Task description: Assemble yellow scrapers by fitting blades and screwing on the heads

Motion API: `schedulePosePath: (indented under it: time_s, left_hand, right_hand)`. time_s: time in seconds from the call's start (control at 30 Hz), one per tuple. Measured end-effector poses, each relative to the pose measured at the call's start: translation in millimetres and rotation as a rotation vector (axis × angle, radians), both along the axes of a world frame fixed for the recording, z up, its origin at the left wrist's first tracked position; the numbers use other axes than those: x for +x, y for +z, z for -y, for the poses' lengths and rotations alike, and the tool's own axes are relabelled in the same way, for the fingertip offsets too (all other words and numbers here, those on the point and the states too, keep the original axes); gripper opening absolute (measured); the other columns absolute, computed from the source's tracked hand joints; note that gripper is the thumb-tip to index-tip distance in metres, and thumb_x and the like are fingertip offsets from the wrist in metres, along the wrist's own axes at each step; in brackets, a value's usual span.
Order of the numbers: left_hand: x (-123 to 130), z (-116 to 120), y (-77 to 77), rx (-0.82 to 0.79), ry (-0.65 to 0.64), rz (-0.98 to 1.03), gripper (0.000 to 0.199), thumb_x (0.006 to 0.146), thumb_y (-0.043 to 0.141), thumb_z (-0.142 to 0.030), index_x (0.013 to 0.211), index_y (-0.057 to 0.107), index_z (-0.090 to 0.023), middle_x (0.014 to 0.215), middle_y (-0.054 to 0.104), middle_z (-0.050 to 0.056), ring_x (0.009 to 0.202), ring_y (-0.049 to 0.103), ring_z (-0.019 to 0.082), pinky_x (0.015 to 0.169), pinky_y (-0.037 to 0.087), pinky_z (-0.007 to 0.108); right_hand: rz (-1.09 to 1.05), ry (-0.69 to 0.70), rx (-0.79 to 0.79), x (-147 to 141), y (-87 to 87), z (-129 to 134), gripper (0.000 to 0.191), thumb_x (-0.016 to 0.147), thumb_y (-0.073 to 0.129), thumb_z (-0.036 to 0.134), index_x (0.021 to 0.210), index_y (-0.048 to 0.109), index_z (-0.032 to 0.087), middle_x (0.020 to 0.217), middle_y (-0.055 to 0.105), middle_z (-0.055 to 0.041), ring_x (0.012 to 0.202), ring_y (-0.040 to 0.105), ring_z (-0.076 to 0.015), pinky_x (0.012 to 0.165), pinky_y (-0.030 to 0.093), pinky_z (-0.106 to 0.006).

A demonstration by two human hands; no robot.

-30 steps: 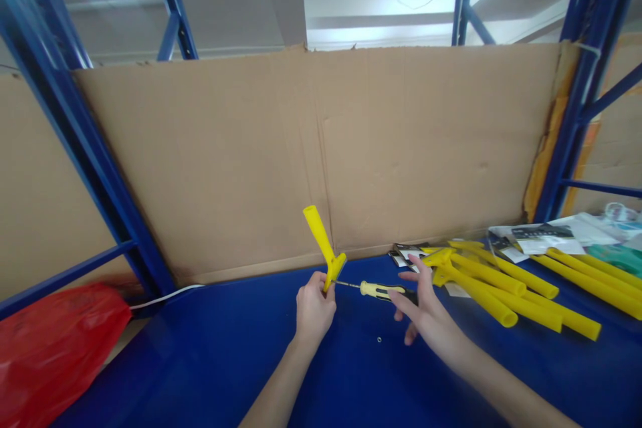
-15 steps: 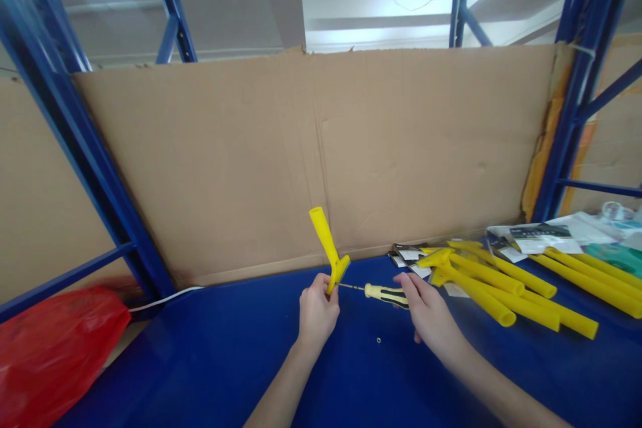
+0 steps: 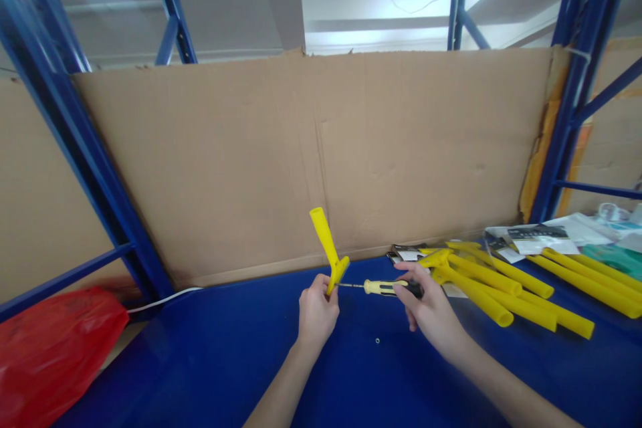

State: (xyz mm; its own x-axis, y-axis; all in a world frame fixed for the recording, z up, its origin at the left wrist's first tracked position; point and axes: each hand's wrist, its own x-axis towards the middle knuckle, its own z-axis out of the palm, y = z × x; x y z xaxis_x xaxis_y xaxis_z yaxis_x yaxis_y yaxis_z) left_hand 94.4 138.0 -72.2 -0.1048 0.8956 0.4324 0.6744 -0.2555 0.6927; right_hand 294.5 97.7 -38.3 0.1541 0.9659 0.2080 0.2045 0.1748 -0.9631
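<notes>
My left hand (image 3: 319, 311) is closed around the lower end of a yellow plastic handle (image 3: 325, 234) with a hollow tube and a flared head. The tube points up and slightly left. My right hand (image 3: 434, 301) has its thumb and fingers at the dark butt of a screwdriver (image 3: 384, 287) with a cream and black grip. Its shaft lies level, with the tip against the head of the yellow handle beside my left fingers. The exact contact point is hidden. A small metal ring or nut (image 3: 378, 341) rests on the blue tabletop (image 3: 241, 348) below the screwdriver.
Several more yellow handles (image 3: 501, 281) lie piled at the right, near black-and-white packages (image 3: 544, 239). A red plastic bag (image 3: 55, 354) is at the left, with a white cord (image 3: 165, 298) by it. A cardboard wall (image 3: 426, 147) and blue rack posts (image 3: 566, 114) border the table.
My right hand's fingers have loosened and shifted round the screwdriver's butt, and its grip has turned and sits a little higher. My left hand and the yellow handle stay put.
</notes>
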Motion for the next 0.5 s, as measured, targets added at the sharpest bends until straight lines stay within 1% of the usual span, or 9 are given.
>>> schedulePosePath:
  time_s: [0.07, 0.1, 0.17, 0.23, 0.27, 0.33, 0.37, 0.4, 0.5]
  left_hand:
    - [0.3, 0.2, 0.1, 0.013, -0.007, -0.013, 0.006, 0.077, 0.050, -0.018, 0.073, 0.049, -0.021, 0.055, 0.061, -0.002, 0.049, 0.057, 0.014, 0.051, 0.034, 0.021]
    - [0.3, 0.2, 0.2, 0.015, -0.003, -0.011, 0.006, 0.077, 0.050, -0.017, 0.073, 0.049, -0.021, 0.054, 0.061, -0.003, 0.048, 0.057, 0.014, 0.051, 0.034, 0.021]
    - [0.0, -0.1, 0.8, 0.008, 0.013, 0.014, 0.006, 0.077, 0.051, -0.018, 0.072, 0.049, -0.021, 0.054, 0.061, -0.003, 0.048, 0.057, 0.014, 0.051, 0.034, 0.021]
    - [-0.5, -0.6, 1.4, -0.003, 0.022, 0.043, 0.006, 0.076, 0.051, -0.018, 0.071, 0.049, -0.021, 0.055, 0.062, -0.002, 0.049, 0.058, 0.014, 0.050, 0.034, 0.021]
    - [-0.7, -0.8, 1.6, -0.006, 0.023, 0.047, 0.006, 0.076, 0.051, -0.018, 0.071, 0.049, -0.021, 0.055, 0.062, -0.002, 0.049, 0.058, 0.014, 0.050, 0.034, 0.021]
    - [-1.1, -1.1, 1.7, -0.005, 0.021, 0.034, 0.007, 0.076, 0.051, -0.018, 0.071, 0.049, -0.022, 0.055, 0.062, -0.002, 0.049, 0.058, 0.014, 0.050, 0.034, 0.021]
    - [-1.2, -1.2, 1.6, -0.004, 0.021, 0.025, 0.007, 0.076, 0.051, -0.018, 0.071, 0.048, -0.022, 0.055, 0.062, -0.002, 0.049, 0.058, 0.014, 0.051, 0.034, 0.021]
    - [-1.3, -1.3, 1.4, -0.003, 0.025, 0.018, 0.007, 0.076, 0.051, -0.018, 0.071, 0.048, -0.022, 0.055, 0.062, -0.002, 0.049, 0.058, 0.014, 0.051, 0.035, 0.021]
    - [-1.3, -1.6, 0.5, -0.002, 0.029, 0.023, 0.008, 0.076, 0.051, -0.018, 0.070, 0.048, -0.022, 0.054, 0.061, -0.003, 0.049, 0.057, 0.014, 0.051, 0.034, 0.021]
  right_hand:
    - [0.091, -0.021, 0.007, -0.7, -0.2, 1.0, 0.036, 0.076, 0.049, 0.046, 0.098, 0.058, 0.019, 0.075, 0.057, -0.0035, 0.053, 0.053, -0.0131, 0.036, 0.042, -0.020]
    - [0.109, -0.042, -0.004, -1.6, -0.5, 1.9, 0.037, 0.077, 0.047, 0.047, 0.100, 0.058, 0.019, 0.077, 0.058, -0.0046, 0.056, 0.055, -0.0140, 0.036, 0.042, -0.019]
    - [0.068, -0.072, -0.019, -3.9, -1.4, 4.0, 0.047, 0.074, 0.051, 0.046, 0.115, 0.051, 0.024, 0.095, 0.059, -0.0066, 0.061, 0.057, -0.0151, 0.034, 0.042, -0.020]
    - [0.014, -0.035, -0.014, -5.4, -2.1, 5.1, 0.056, 0.068, 0.057, 0.041, 0.122, 0.045, 0.028, 0.102, 0.058, -0.0050, 0.058, 0.056, -0.0136, 0.032, 0.041, -0.020]
    - [0.018, 0.000, -0.014, -5.6, -2.1, 5.1, 0.052, 0.067, 0.058, 0.039, 0.117, 0.049, 0.027, 0.094, 0.059, -0.0034, 0.053, 0.054, -0.0120, 0.032, 0.040, -0.019]
    - [0.074, 0.062, -0.049, -5.1, -1.5, 4.3, 0.032, 0.071, 0.055, 0.039, 0.096, 0.059, 0.020, 0.068, 0.056, 0.0005, 0.042, 0.046, -0.0089, 0.031, 0.035, -0.018]
    - [0.096, 0.073, -0.081, -4.5, -1.1, 3.7, 0.029, 0.073, 0.053, 0.042, 0.088, 0.060, 0.019, 0.061, 0.052, 0.0018, 0.039, 0.043, -0.0082, 0.030, 0.033, -0.018]
    - [0.096, 0.066, -0.113, -3.9, -0.7, 3.1, 0.030, 0.074, 0.051, 0.045, 0.088, 0.059, 0.019, 0.060, 0.051, 0.0023, 0.038, 0.042, -0.0084, 0.029, 0.032, -0.018]
    - [-0.024, 0.045, -0.146, -1.5, 0.5, 1.6, 0.049, 0.067, 0.057, 0.044, 0.112, 0.048, 0.025, 0.079, 0.054, 0.0013, 0.045, 0.052, -0.0116, 0.027, 0.036, -0.020]
